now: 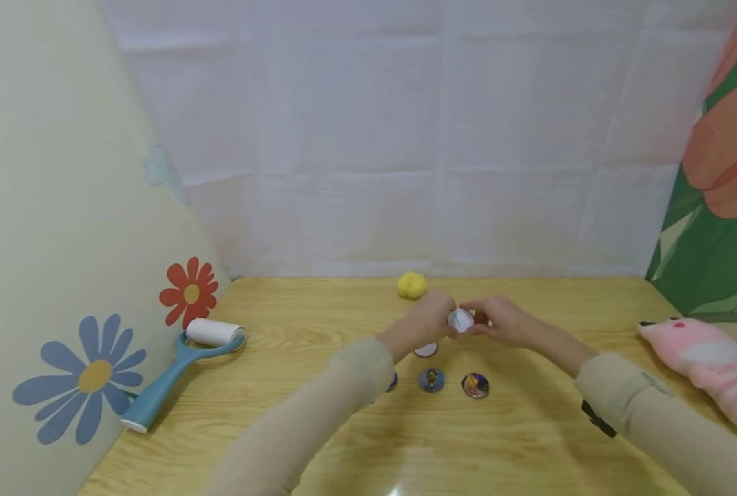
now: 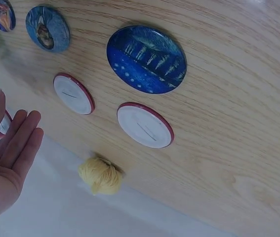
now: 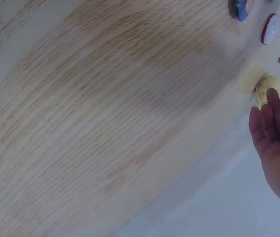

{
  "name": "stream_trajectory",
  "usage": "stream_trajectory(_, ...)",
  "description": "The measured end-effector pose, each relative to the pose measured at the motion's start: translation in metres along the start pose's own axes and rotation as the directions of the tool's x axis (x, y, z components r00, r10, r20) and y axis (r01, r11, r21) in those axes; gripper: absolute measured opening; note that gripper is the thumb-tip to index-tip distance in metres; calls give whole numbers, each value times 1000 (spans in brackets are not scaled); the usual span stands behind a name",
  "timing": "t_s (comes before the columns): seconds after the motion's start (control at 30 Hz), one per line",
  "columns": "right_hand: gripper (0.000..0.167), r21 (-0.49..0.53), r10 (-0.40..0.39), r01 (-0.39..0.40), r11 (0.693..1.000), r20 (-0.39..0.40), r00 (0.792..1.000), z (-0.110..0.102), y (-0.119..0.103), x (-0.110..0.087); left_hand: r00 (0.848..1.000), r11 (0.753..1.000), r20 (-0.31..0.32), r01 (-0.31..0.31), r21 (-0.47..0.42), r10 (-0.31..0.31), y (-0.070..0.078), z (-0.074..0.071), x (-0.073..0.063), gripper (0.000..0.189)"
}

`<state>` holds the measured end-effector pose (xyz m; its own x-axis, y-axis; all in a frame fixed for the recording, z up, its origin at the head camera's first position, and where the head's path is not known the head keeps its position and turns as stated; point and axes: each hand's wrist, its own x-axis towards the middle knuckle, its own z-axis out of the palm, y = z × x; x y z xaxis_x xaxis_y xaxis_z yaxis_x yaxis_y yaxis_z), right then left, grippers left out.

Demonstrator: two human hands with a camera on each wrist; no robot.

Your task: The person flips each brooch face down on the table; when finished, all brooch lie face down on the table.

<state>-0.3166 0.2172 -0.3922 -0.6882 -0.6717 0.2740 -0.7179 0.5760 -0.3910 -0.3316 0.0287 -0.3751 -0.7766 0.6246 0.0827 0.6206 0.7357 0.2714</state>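
Observation:
In the head view a round badge [image 1: 461, 320] is held up between both hands, its white back facing me. My left hand [image 1: 432, 317] grips its left edge, and the thumb and fingers of my right hand [image 1: 503, 322] pinch its right edge. Below lie picture-side-up badges: a blue night scene [image 2: 147, 60], a blue portrait [image 1: 431, 380] and an orange-and-purple one [image 1: 475, 386]. Two more lie white side up with red rims, one left [image 2: 144, 126] and one right [image 2: 73, 94] of centre. My left arm partly hides this group in the head view.
A yellow fluffy ball [image 1: 412, 285] sits at the table's back edge. On the left lies a blue-handled lint roller [image 1: 179, 368], and on the right a pink plush toy [image 1: 709, 365]. White cloth [image 1: 368, 138] hangs behind the wooden table [image 1: 294, 310].

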Motion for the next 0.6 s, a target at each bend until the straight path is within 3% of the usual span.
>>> stream_trajectory(0.2, 23, -186, -58, 61, 981, 19, 998, 8, 2, -3, 999, 998, -5, -32, 58, 32, 1, 13, 2, 23)
stream_trajectory(0.4, 26, -436, -54, 73, 897, 55, 997, 18, 5, -8, 1000, 992, 24, -16, 125, 13, 1, 27, 2, 28)
stream_trajectory(0.5, 26, -484, -60, 80, 871, 57, 997, 24, 9, -12, 999, 988, 42, -15, 153, 9, 2, 33, 4, 30)
stream_trajectory(0.6, 28, -491, -42, 66, 869, 61, 997, 27, 11, -14, 998, 989, 63, -11, 149, 2, 3, 38, 4, 29)
